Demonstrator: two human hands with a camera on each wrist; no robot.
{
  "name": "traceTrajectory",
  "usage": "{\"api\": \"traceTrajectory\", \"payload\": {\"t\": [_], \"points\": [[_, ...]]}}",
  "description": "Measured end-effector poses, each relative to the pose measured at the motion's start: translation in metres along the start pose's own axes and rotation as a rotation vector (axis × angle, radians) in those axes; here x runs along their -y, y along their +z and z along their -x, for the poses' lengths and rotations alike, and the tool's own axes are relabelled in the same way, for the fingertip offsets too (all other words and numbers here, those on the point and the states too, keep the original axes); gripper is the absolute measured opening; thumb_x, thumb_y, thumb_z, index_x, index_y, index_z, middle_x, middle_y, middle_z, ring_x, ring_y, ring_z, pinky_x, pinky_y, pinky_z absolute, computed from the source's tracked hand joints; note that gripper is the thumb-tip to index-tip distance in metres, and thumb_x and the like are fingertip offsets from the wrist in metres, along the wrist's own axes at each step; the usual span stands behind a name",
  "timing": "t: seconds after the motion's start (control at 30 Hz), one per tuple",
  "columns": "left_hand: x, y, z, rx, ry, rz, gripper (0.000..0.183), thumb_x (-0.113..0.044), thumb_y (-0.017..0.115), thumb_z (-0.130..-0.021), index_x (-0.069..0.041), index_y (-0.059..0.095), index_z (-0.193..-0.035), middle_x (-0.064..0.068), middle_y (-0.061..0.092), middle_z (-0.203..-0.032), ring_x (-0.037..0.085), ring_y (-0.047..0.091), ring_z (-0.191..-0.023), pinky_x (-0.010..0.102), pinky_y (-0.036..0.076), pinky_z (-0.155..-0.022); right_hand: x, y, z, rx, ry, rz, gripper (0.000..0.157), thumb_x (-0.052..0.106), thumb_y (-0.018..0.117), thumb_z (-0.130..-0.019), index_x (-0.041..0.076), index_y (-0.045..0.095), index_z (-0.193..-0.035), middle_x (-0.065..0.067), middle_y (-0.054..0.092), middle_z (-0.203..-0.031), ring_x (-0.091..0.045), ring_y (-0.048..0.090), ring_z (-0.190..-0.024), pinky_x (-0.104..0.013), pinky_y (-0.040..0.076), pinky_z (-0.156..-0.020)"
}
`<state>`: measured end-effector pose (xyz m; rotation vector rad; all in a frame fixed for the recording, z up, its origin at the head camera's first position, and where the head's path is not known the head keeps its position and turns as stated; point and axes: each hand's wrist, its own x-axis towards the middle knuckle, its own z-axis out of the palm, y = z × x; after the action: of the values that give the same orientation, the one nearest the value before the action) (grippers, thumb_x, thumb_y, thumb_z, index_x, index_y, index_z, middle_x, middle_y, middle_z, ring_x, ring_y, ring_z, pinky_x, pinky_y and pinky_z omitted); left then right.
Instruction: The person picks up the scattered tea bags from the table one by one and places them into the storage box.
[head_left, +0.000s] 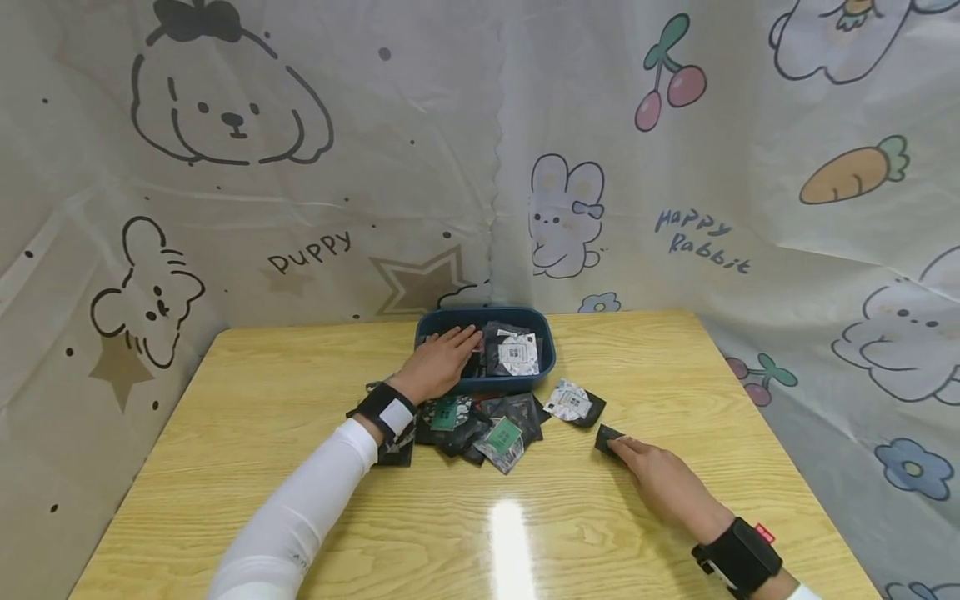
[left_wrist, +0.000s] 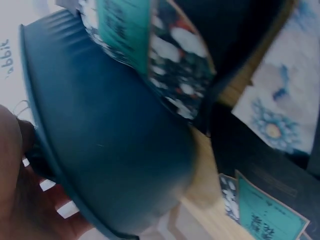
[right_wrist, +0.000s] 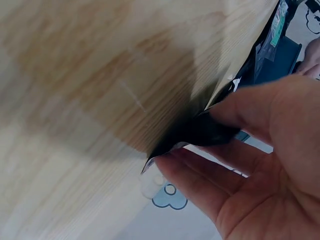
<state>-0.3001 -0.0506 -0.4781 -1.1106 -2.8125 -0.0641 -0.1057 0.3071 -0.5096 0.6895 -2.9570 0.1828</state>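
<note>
My left hand [head_left: 441,364] reaches over the near rim of a dark blue plastic basin [head_left: 542,377], its fingers stretched across the sachets inside. In the left wrist view the fingers [left_wrist: 62,215] show beyond the basin's rim, where their tips are partly hidden. A white-labelled sachet [head_left: 517,354] lies inside at the basin's right. My right hand [head_left: 667,483] pinches a small black sachet [right_wrist: 200,132] between thumb and fingers, low over the table to the right. Just beyond it lies another sachet with a white floral label [head_left: 570,402].
Several dark sachets with green labels lie heaped before the basin, one green-labelled sachet [head_left: 502,437] nearest me. The wooden table [head_left: 420,533] meets a printed cloth backdrop [head_left: 442,167] behind the basin and at both sides.
</note>
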Motion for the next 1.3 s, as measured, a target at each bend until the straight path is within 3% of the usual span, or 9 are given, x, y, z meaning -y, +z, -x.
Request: {"api": "traceTrajectory", "payload": {"t": [0.13,0.27,0.5,0.6,0.7,0.87,1.03,1.3], "points": [[0.004,0.003,0.005,0.059,-0.033,0.048,0.051,-0.04,0.03,-0.101,-0.017,0.024,-0.147,0.005,0.021,-0.151,0.027,0.018,-0.135,0.056,0.022,-0.105,0.002,0.001,0.0,-0.043,-0.019,-0.021,0.039,-0.004,0.058,-0.085,0.005,0.056,-0.123,-0.017,0.062,-0.111,-0.028,0.06,-0.095,-0.044,0.053,-0.075],[0.003,0.002,0.019,0.008,0.01,0.075,0.057,-0.047,0.028,-0.1,-0.017,0.021,-0.147,0.006,0.016,-0.152,0.026,0.012,-0.136,0.056,0.017,-0.107,0.006,-0.001,0.001,-0.067,-0.022,-0.042,0.039,-0.007,0.057,-0.084,0.007,0.058,-0.121,-0.012,0.064,-0.109,-0.024,0.061,-0.093,-0.041,0.053,-0.074],[-0.009,-0.006,0.071,-0.14,0.185,0.106,0.06,-0.044,0.038,-0.098,-0.012,0.021,-0.147,0.013,0.021,-0.15,0.028,0.016,-0.135,0.052,0.019,-0.108,0.016,-0.026,0.0,-0.104,-0.026,-0.037,0.048,-0.012,0.061,-0.077,0.009,0.058,-0.121,-0.01,0.064,-0.11,-0.023,0.062,-0.089,-0.038,0.055,-0.067],[-0.016,-0.006,0.093,-0.135,0.202,0.116,0.062,-0.047,0.037,-0.098,-0.014,0.02,-0.147,0.012,0.02,-0.15,0.025,0.016,-0.135,0.049,0.021,-0.108,0.016,-0.043,-0.003,-0.149,-0.041,-0.025,0.053,-0.013,0.063,-0.074,0.009,0.057,-0.122,-0.011,0.064,-0.11,-0.024,0.062,-0.088,-0.037,0.055,-0.063],[-0.024,-0.005,0.109,-0.083,0.191,0.136,0.063,-0.049,0.039,-0.096,-0.016,0.022,-0.147,0.009,0.02,-0.151,0.025,0.016,-0.136,0.05,0.022,-0.107,0.016,-0.06,-0.011,-0.198,-0.084,-0.008,0.055,-0.012,0.064,-0.074,0.009,0.055,-0.124,-0.012,0.063,-0.111,-0.025,0.062,-0.087,-0.036,0.055,-0.062],[-0.031,-0.003,0.126,0.017,0.125,0.168,0.069,-0.046,0.054,-0.09,-0.018,0.025,-0.146,0.01,0.024,-0.149,0.031,0.021,-0.133,0.058,0.024,-0.103,0.017,-0.085,-0.035,-0.267,-0.18,-0.012,0.057,-0.012,0.062,-0.077,0.009,0.051,-0.129,-0.012,0.06,-0.116,-0.026,0.06,-0.094,-0.039,0.055,-0.069],[-0.032,0.007,0.124,0.088,0.079,0.193,0.069,-0.044,0.054,-0.09,-0.021,0.023,-0.147,0.012,0.023,-0.149,0.034,0.02,-0.133,0.056,0.024,-0.104,0.016,-0.101,-0.069,-0.324,-0.243,-0.017,0.055,-0.01,0.058,-0.081,0.01,0.05,-0.131,-0.01,0.056,-0.123,-0.025,0.054,-0.107,-0.044,0.051,-0.082],[-0.036,0.012,0.124,0.094,0.096,0.111,0.055,-0.031,0.056,-0.092,-0.017,0.038,-0.141,0.01,0.038,-0.14,0.033,0.036,-0.123,0.051,0.036,-0.099,0.023,-0.09,-0.138,-0.313,-0.331,-0.106,0.044,0.0,0.047,-0.092,0.014,0.048,-0.134,-0.009,0.051,-0.13,-0.025,0.048,-0.115,-0.044,0.047,-0.089]]}}
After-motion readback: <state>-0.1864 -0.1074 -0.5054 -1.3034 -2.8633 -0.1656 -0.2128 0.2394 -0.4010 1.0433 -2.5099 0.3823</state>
